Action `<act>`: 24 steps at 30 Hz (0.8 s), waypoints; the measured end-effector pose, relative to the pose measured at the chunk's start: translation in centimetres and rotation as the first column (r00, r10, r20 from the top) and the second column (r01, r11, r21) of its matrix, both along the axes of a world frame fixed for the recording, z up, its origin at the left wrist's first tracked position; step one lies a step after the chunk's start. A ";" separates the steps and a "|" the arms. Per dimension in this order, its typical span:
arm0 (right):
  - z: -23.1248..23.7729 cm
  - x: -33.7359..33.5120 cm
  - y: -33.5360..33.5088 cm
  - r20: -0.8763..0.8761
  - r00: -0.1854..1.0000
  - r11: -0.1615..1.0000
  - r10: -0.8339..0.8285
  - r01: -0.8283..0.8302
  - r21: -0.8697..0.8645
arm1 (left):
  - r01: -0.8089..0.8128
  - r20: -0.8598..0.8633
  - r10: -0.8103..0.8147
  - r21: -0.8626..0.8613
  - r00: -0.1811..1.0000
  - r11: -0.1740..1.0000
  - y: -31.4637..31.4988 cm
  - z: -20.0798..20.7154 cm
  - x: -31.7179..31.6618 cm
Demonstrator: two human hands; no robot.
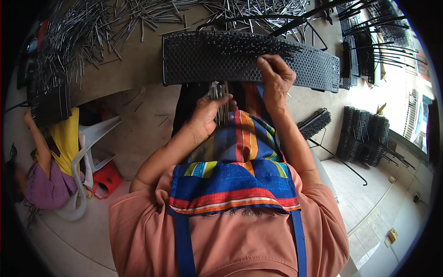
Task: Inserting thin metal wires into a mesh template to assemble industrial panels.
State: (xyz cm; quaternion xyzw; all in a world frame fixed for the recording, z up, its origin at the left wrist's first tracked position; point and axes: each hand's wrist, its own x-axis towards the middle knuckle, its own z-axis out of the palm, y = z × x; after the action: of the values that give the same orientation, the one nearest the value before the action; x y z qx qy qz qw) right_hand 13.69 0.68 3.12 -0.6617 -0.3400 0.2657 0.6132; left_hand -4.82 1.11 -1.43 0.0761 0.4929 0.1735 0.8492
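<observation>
My left hand [204, 113] is closed round a bundle of thin metal rods [218, 89], which stands upright just below the front edge of a black perforated panel [198, 69]. The panel is long and full of round holes, and lies across in front of me. Many short dark pins [244, 45] stick up from holes along its far middle part. Over the right half of the panel, near its front edge, my right hand [277, 81] is held in a pinch. Whatever its fingertips hold, if anything, is too small to make out.
Loose metal rods [83, 37] cover the table [138, 71] beyond the panel. Black racks with long wire handles stand at the right [362, 134], and another rack [316, 123] is nearer me. At the left a person [50, 184] sits on a pale plastic chair [83, 194] beside a red stool [105, 180].
</observation>
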 end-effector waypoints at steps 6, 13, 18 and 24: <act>-1.3 0.5 2.8 0.282 0.956 0.982 0.082 -0.126 0.140 | 0.080 0.019 -0.090 0.307 0.996 0.948 -1.8 -0.3 0.3; -1.1 0.2 3.2 0.462 0.877 0.980 0.132 -0.186 0.073 | -0.023 0.102 0.005 0.177 0.995 0.984 -0.6 0.2 0.7; -1.9 -0.5 2.9 0.603 0.780 0.981 0.165 -0.192 -0.021 | -0.109 0.138 0.084 0.187 0.987 0.976 -0.9 0.6 0.9; -1.8 -0.8 3.4 0.668 0.720 0.981 0.186 -0.175 -0.085 | -0.090 0.073 0.084 0.090 0.994 0.992 -0.6 -0.1 0.7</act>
State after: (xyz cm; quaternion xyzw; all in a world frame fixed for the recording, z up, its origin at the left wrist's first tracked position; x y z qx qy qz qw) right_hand 12.89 4.03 1.36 -0.6811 -0.5992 0.0699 0.4149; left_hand -4.15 0.47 -1.55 0.0879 0.4575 0.2356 0.8529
